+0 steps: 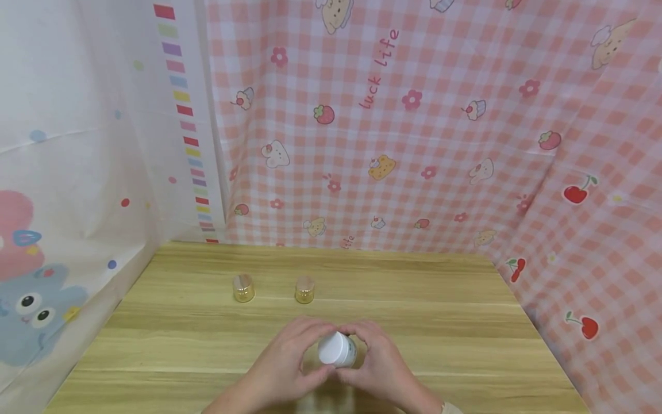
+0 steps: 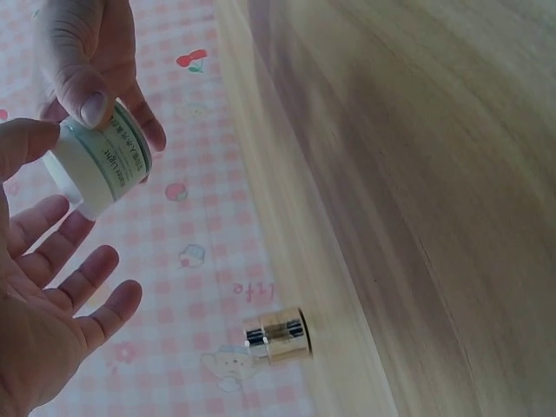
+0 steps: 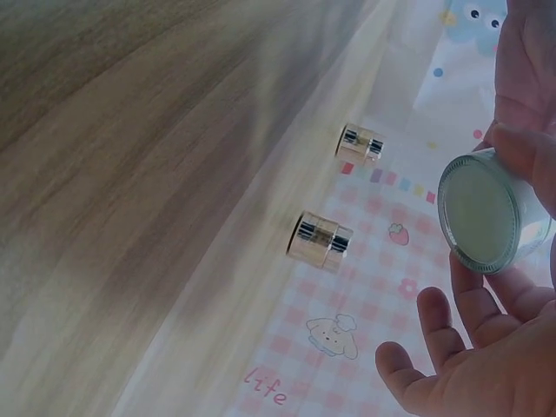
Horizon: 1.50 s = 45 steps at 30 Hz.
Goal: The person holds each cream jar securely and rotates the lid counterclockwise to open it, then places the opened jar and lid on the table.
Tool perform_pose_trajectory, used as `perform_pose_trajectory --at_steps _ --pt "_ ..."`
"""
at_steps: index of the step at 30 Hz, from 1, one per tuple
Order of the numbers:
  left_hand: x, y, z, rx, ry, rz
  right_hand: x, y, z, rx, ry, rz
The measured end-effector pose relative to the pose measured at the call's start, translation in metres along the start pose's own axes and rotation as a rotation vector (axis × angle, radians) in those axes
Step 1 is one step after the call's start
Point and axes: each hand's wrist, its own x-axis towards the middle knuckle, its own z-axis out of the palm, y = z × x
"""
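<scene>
A small white cream jar is held up above the table, tipped on its side with its white lid facing left. My left hand pinches the lid end between thumb and index finger, its other fingers spread in the left wrist view. Around the body, the thumb and fingers of my right hand grip from the other side. Green print on the label shows in the left wrist view. The pale round base of the jar faces the right wrist camera.
Two gold caps or small gold-sided jars stand farther back on the wooden table, a left gold one and a right gold one. A pink checked cloth hangs behind, and a white patterned cloth at the left.
</scene>
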Motion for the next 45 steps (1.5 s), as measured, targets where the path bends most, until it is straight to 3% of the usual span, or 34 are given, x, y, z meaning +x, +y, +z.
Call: perform_pose_trajectory --at_steps 4,12,25,40,45 --pt "0.0001 -0.0017 0.0011 0.000 0.028 0.049 0.0000 -0.0009 -0.0008 0.007 -0.014 0.019" --pt "-0.0005 -0.0026 0.0016 0.008 0.047 0.064 -0.0007 -0.0026 -0.0019 0.010 -0.031 0.029" --pt "-0.0030 0.0027 -0.0013 0.008 -0.014 -0.064 -0.0003 -0.0014 -0.0006 0.006 -0.017 0.019" --pt "-0.0012 -0.0004 0.0020 0.028 0.036 0.040 0.0007 0.0009 -0.0002 -0.004 -0.001 0.049" --pt "0.0043 -0.0048 0.0038 0.008 0.011 0.007 0.0078 0.0050 0.0005 -0.010 -0.001 0.071"
